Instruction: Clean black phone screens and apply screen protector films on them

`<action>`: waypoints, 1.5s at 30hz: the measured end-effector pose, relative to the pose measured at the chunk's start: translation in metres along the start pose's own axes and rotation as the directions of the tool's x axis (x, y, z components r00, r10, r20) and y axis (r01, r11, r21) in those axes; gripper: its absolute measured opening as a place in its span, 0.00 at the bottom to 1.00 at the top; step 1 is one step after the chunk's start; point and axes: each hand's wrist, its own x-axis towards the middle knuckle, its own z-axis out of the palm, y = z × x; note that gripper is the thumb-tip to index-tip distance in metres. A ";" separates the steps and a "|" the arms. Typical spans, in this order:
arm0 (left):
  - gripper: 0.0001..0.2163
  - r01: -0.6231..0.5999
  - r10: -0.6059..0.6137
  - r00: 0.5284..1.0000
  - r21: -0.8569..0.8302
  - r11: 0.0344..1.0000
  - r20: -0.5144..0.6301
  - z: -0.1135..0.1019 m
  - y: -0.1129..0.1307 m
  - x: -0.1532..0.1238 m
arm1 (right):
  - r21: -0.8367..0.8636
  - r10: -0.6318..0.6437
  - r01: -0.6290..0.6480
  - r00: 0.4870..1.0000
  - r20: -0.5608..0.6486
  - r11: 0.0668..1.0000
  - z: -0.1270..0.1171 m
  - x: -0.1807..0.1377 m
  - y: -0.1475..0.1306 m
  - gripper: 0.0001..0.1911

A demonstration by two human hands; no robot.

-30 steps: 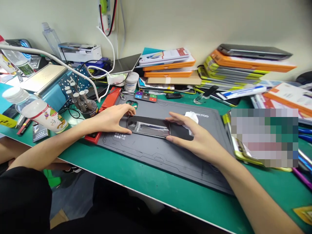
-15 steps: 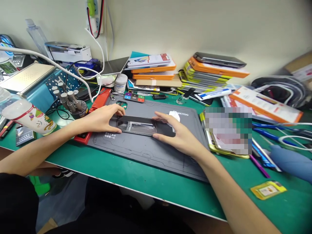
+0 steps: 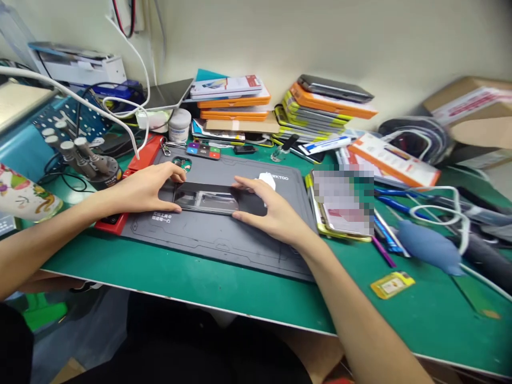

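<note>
A dark phone (image 3: 206, 198) with a glossy screen lies flat on the grey work mat (image 3: 224, 240). My left hand (image 3: 148, 186) grips its left end, thumb on the near edge and fingers on the far edge. My right hand (image 3: 272, 213) grips its right end in the same pinch. A small white cloth (image 3: 267, 178) peeks out just behind my right hand.
Stacks of orange and yellow boxes (image 3: 320, 109) line the wall. A red tool (image 3: 132, 170) and a screwdriver stand (image 3: 90, 162) sit left of the mat. A blue air blower (image 3: 428, 246), cables, pens and a yellow packet (image 3: 392, 284) lie on the green table at right.
The view has swung to the right, showing more of the table's right side. Both hands stay on the phone's ends in the same grip.
</note>
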 end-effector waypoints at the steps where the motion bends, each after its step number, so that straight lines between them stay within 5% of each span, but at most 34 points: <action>1: 0.32 0.006 -0.006 1.000 0.004 1.000 0.001 0.001 0.000 0.000 | -0.005 -0.005 0.005 1.000 0.000 1.000 0.000 0.000 0.000 0.39; 45: 0.30 -0.009 0.010 1.000 -0.042 0.999 0.015 0.000 0.008 -0.004 | -0.093 -0.020 0.018 0.999 -0.027 0.996 0.006 -0.002 0.008 0.38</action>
